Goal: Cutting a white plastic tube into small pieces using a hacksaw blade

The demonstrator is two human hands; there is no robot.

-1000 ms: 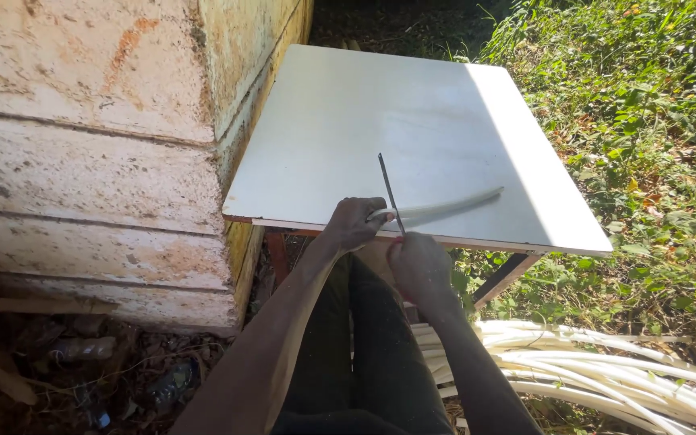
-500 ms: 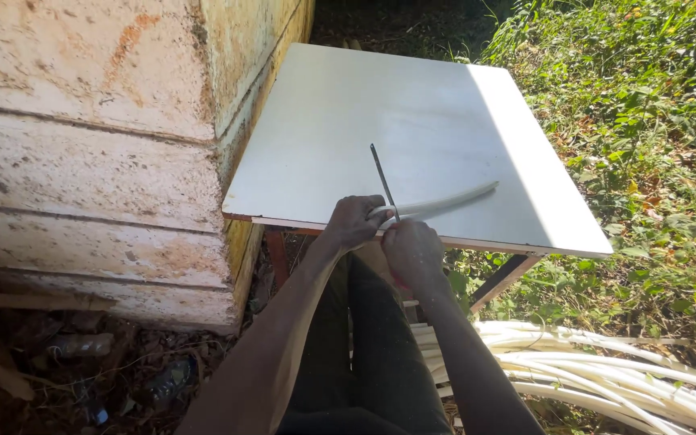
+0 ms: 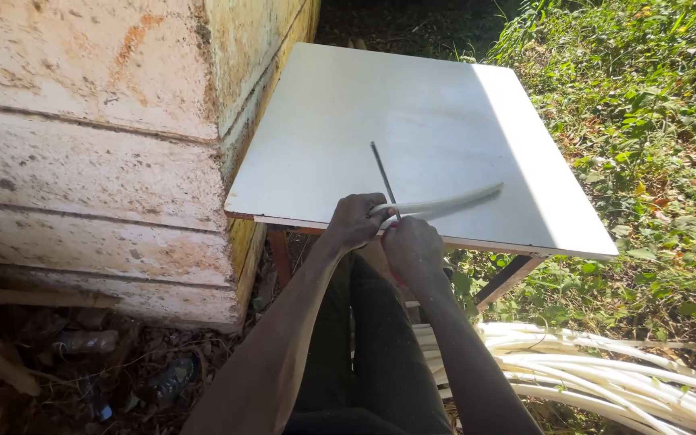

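Observation:
My left hand [image 3: 354,221] grips the near end of a pale curved pipe piece [image 3: 453,200] that lies on the front edge of a white tabletop [image 3: 412,105]. My right hand [image 3: 412,250] is closed around the handle of a thin dark blade [image 3: 383,172], which stands across the pipe just beside my left fingers. The blade's tip points away over the table. The pipe's far end reaches to the right, into the sunlit part of the board.
A weathered plastered wall [image 3: 90,145] runs along the left, touching the table's side. A bundle of white pipes [image 3: 606,379] lies on the ground at lower right. Green weeds [image 3: 646,113] fill the right side. Bottles and litter [image 3: 90,346] lie at lower left.
The blade has slid a little further away across the pipe and back along it. Both hands stay at the table's front edge.

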